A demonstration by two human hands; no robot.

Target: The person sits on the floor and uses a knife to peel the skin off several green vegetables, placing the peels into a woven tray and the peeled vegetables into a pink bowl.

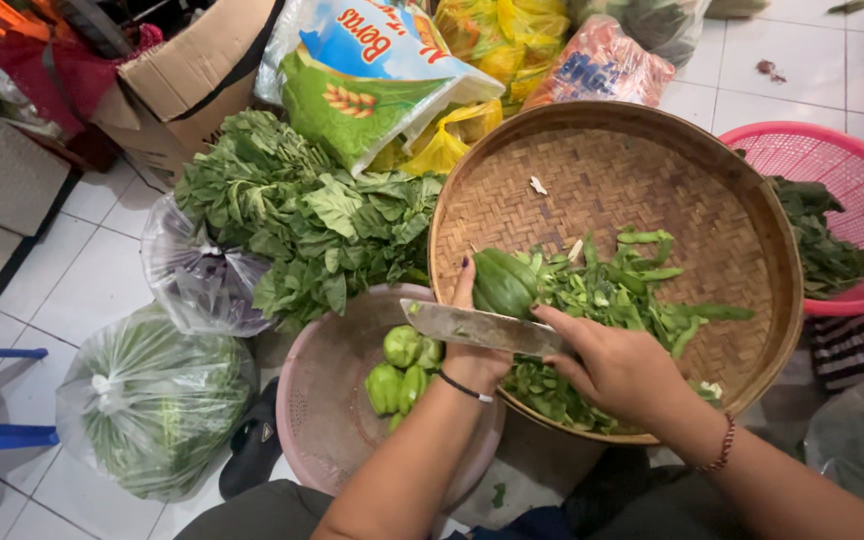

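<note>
Over the round woven bamboo tray, the left hand clamps a green chayote half; the right hand is closed around a steel knife, blade just beneath the gourd.

Left hand grips green chayote at woven bamboo tray 9 o'clock edge. Right hand holds knife, blade under the chayote. Green cut pieces at tray center. Pink basin with whole chayotes at 8 o'clock of tray.
</note>
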